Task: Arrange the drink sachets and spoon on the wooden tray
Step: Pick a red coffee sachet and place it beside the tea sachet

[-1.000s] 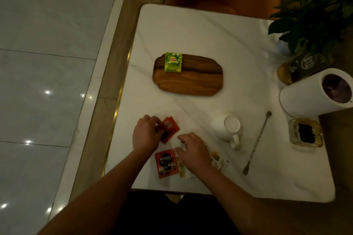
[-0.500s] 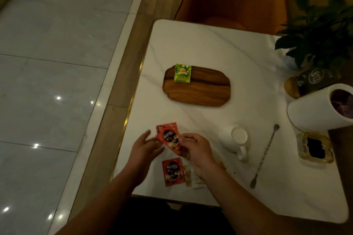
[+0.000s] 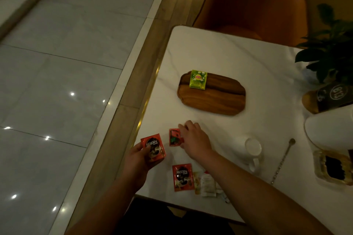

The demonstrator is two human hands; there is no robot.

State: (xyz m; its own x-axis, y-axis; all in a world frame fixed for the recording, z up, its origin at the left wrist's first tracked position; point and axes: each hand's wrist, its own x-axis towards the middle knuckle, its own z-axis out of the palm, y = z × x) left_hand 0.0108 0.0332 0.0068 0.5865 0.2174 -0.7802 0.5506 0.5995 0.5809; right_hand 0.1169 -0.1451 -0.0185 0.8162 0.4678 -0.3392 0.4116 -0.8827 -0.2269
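The wooden tray [image 3: 215,101] lies mid-table with a green tea sachet [image 3: 198,79] on its far left corner. My left hand [image 3: 139,160] holds a red coffee sachet [image 3: 153,147] upright near the table's left edge. My right hand [image 3: 194,139] grips a second red sachet [image 3: 174,137] just right of it, close above the tabletop. A third red coffee sachet [image 3: 182,177] lies flat by the near edge, beside several pale sachets [image 3: 207,183] partly hidden under my right forearm. The long metal spoon [image 3: 282,160] lies right of the mug.
A white mug [image 3: 252,149] stands between my right hand and the spoon. At the right are a glass ashtray [image 3: 333,168], a white cylinder [image 3: 328,131], a dark number sign [image 3: 328,97] and a plant [image 3: 332,49]. An orange chair [image 3: 254,4] stands behind the table.
The red coffee sachet passed from my right hand into my left, which moved left. My right hand reached forward and took hold of another red sachet. The camera tilted up.
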